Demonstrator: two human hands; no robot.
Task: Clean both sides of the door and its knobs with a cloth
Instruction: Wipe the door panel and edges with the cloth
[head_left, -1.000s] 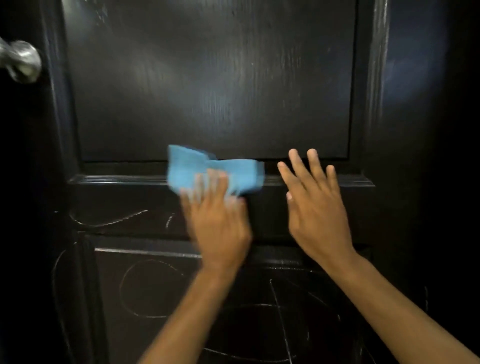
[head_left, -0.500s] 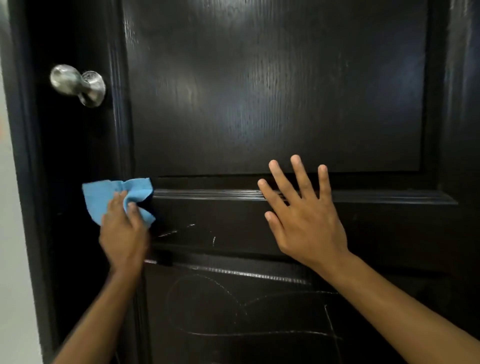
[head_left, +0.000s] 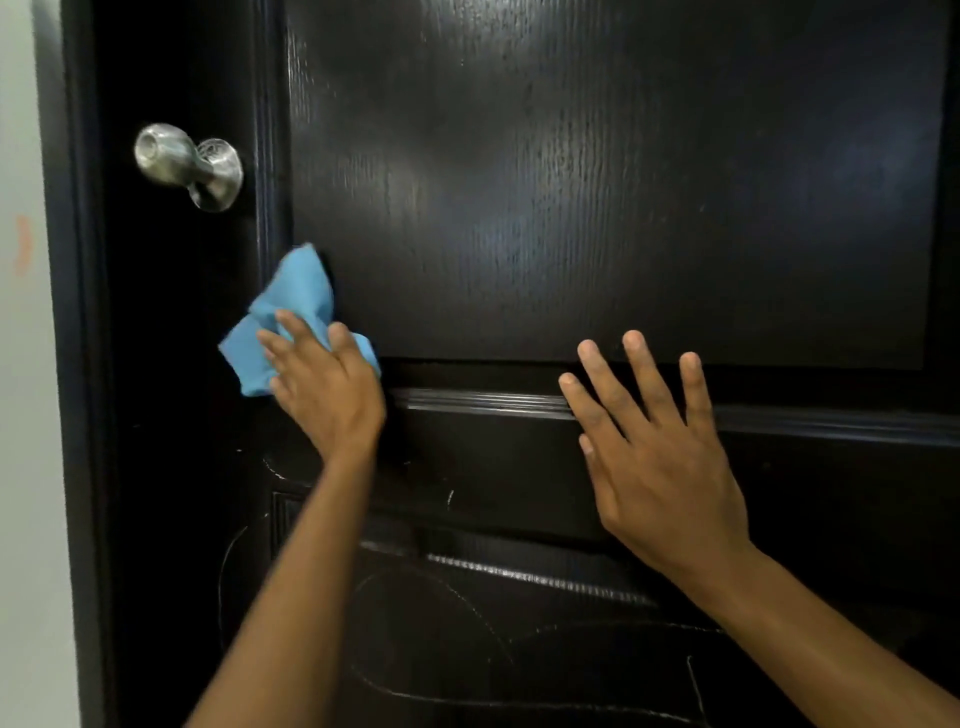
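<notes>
A dark, almost black panelled wooden door (head_left: 597, 182) with a raised grain fills nearly the whole view, and a strip of pale wall (head_left: 26, 415) shows past its edge, to the left of the left hand (head_left: 327, 387). The door's surface is glossy with soft reflections in the upper panel above both hands. Faint white chalk-like scribbles (head_left: 441, 649) curve across the lower panel, below the hands and between the forearms.

One crumpled light-blue cloth (head_left: 291, 317) lies against the door at the lower left corner of the upper panel. The left hand presses it there with fingers laid over it; part of the cloth sticks out above and left of the fingers. The right hand (head_left: 654, 457) rests flat on the horizontal rail, fingers spread wide, holding nothing.

One round silver metal knob (head_left: 187, 163) juts out up and left of the left hand, well apart from the cloth.
</notes>
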